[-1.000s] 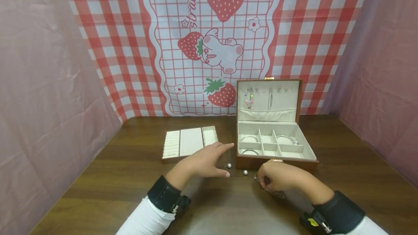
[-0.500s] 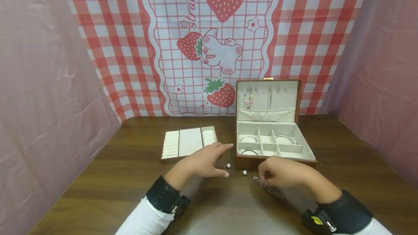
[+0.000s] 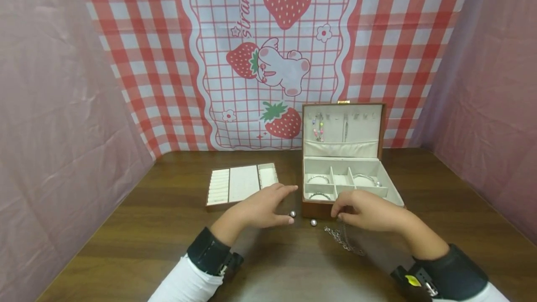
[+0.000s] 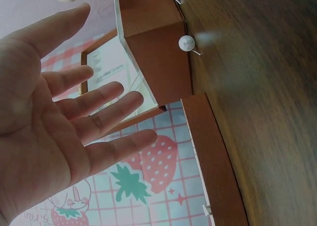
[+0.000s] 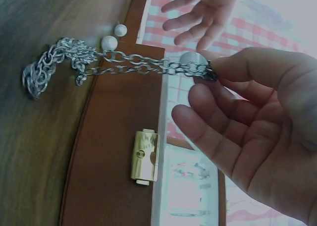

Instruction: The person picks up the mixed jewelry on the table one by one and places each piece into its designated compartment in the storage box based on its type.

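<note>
My right hand (image 3: pixel 371 211) pinches a silver chain necklace (image 5: pixel 133 62) between thumb and fingertips, in front of the brown jewelry box (image 5: pixel 106 151). Two strands run down from the pinch, and the rest lies bunched on the table. A whitish round piece (image 5: pixel 192 61) sits by the chain at the fingertips; whether it belongs to the chain I cannot tell. With fingers spread and holding nothing, my left hand (image 3: pixel 264 206) hovers between the box and a flat tray (image 3: pixel 244 183). Near its thumb lie two pearl stud earrings (image 3: pixel 313 223), seen with their pins in the left wrist view.
The box's raised lid (image 3: pixel 329 130) carries a beaded bracelet (image 3: pixel 319 127) and a thin hanging chain (image 3: pixel 346 128). Several bangles (image 3: pixel 320 195) lie in its compartments. Ring rolls (image 3: pixel 219 185) fill the tray's left side. A checked strawberry cloth (image 3: pixel 168 83) hangs behind the wooden table (image 3: pixel 138 227).
My right hand has risen from the table toward the box front, drawing one part of the necklace upward. My left hand has hardly moved.
</note>
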The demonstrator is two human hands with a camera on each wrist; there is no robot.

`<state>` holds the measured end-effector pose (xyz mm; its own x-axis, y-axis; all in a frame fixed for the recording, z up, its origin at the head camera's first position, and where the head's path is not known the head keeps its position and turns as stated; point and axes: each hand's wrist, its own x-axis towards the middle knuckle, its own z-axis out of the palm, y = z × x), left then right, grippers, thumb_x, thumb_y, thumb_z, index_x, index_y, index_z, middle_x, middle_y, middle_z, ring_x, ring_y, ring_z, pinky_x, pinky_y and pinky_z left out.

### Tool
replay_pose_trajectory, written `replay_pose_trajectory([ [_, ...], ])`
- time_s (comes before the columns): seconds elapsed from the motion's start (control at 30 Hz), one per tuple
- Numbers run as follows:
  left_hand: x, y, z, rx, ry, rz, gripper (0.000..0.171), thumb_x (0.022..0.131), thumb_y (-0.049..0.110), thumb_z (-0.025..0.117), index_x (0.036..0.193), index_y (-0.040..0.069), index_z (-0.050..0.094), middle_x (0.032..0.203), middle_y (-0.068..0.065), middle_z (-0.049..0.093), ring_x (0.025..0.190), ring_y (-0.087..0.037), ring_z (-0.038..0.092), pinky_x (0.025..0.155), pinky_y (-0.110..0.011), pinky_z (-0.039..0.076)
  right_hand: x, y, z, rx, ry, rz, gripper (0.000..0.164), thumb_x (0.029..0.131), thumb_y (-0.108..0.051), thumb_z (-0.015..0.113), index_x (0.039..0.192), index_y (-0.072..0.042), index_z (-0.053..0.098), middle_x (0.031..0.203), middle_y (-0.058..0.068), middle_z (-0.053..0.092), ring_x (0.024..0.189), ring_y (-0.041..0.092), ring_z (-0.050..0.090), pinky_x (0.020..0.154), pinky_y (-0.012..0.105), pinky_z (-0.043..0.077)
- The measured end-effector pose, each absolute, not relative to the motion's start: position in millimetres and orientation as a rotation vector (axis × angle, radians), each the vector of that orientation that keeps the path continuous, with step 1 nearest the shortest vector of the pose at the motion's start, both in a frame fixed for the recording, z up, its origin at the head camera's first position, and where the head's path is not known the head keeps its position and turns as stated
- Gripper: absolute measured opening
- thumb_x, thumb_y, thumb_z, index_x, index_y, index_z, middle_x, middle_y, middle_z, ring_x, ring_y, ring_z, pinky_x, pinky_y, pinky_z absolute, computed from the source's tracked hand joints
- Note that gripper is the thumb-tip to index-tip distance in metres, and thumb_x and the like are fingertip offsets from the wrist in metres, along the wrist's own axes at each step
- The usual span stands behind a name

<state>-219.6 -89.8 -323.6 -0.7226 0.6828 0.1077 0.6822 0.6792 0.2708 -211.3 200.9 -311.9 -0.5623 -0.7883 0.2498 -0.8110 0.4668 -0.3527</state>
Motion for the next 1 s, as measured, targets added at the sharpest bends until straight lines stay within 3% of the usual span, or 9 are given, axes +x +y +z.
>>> replay_pose_trajectory([
  [0.13,-219,-88,-324,1.172,2.885,0.467,0.075,0.088,0.036,0.072,0.148,0.006,0.038,0.137,-0.013,0.05,0.125,-0.025,0.049,0.109,-0.035,0.039,-213,203,-311,1.44,-2.514,0.716,0.019,0.087,0.0,0.067,0.092,-0.017,0.069,0.088,-0.011,0.065,0.081,0.002,0.058,0.069,0.028,0.053],
  [0.4,-217,-83,-324,1.208,2.909,0.548,0.064,0.09,0.033,0.071,0.142,0.007,0.046,0.126,-0.011,0.058,0.117,-0.022,0.055,0.103,-0.034,0.044,-210,199,-303,1.302,-2.393,0.892,0.019,0.087,0.005,0.067,0.095,-0.012,0.07,0.089,-0.01,0.066,0.082,0.002,0.058,0.069,0.025,0.053],
  [0.6,-217,-78,-318,1.254,2.888,0.758,0.051,0.091,0.028,0.07,0.134,0.007,0.055,0.115,-0.005,0.065,0.106,-0.014,0.061,0.096,-0.03,0.048,-208,193,-278,1.236,-2.351,1.073,0.018,0.09,0.007,0.062,0.1,-0.006,0.068,0.095,0.002,0.067,0.086,0.007,0.06,0.074,0.021,0.055],
  [0.83,-216,-75,-313,1.186,2.733,1.072,0.049,0.091,0.033,0.07,0.131,0.01,0.056,0.108,-0.004,0.068,0.094,-0.005,0.062,0.084,-0.022,0.052,-213,180,-248,1.243,-2.318,1.08,0.016,0.091,0.008,0.061,0.101,-0.002,0.068,0.095,0.004,0.066,0.086,0.009,0.06,0.073,0.021,0.056],
  [1.0,-216,-72,-314,1.156,2.641,1.198,0.05,0.089,0.03,0.073,0.13,0.01,0.056,0.108,-0.007,0.068,0.094,-0.008,0.064,0.083,-0.021,0.053,-216,169,-226,1.212,-2.306,1.11,0.014,0.093,0.007,0.059,0.102,0.001,0.067,0.098,0.007,0.066,0.086,0.012,0.062,0.072,0.02,0.056],
])
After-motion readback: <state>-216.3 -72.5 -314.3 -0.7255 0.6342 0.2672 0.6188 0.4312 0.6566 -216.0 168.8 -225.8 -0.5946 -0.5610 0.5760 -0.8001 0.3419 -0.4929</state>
